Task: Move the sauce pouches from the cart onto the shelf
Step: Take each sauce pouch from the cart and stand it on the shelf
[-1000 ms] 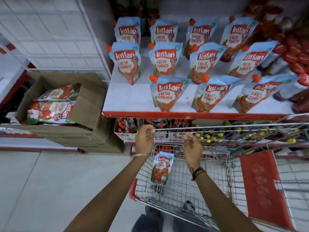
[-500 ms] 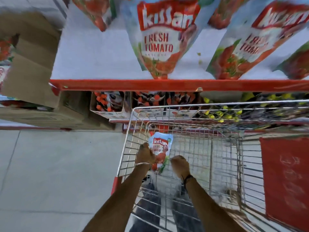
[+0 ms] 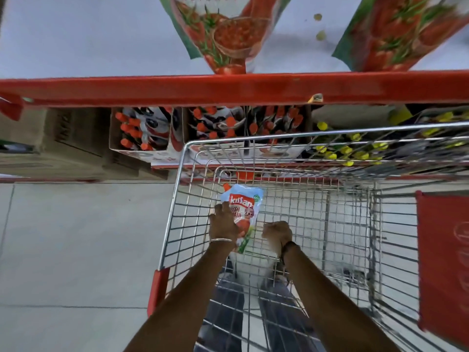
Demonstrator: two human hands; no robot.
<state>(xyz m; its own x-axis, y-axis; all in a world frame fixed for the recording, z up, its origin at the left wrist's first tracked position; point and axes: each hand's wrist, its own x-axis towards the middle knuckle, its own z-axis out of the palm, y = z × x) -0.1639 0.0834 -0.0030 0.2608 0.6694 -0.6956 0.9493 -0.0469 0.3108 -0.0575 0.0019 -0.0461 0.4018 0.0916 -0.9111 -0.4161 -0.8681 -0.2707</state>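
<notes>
Because it is a soft, liquid-filled bag, the sauce pouch [image 3: 242, 212] lying in the cart [image 3: 327, 224] will likely sag and slosh when lifted, its weight settling toward the low end. It looks light enough for one hand, yet the glossy printed film may be slippery, so a pinch at a single corner would let it swing. My judgement is that the firmest holds are the stiff orange spout at its far corner, toward the shelf [image 3: 233, 88], or a broad clasp across the belly with a palm underneath.

The left hand [image 3: 224, 223] lies on the pouch's left side, fingers spread along its face and edge; whether they have closed around it I cannot tell, since the frame is blurred by motion. The right hand [image 3: 278, 235] sits just beside the pouch's near right corner, curled into a loose fist with nothing visibly in it.

The cart is bright wire mesh with red plastic corner guards, hard and open, so a spout or seam could snag on the grid. Beyond the cart, the shelf shows a smooth pale deck behind a red metal lip, where other pouches [image 3: 228, 34] already stand, tapering to narrow bases. Below that lip sit cardboard trays of bottles [image 3: 142, 133] with orange caps.
</notes>
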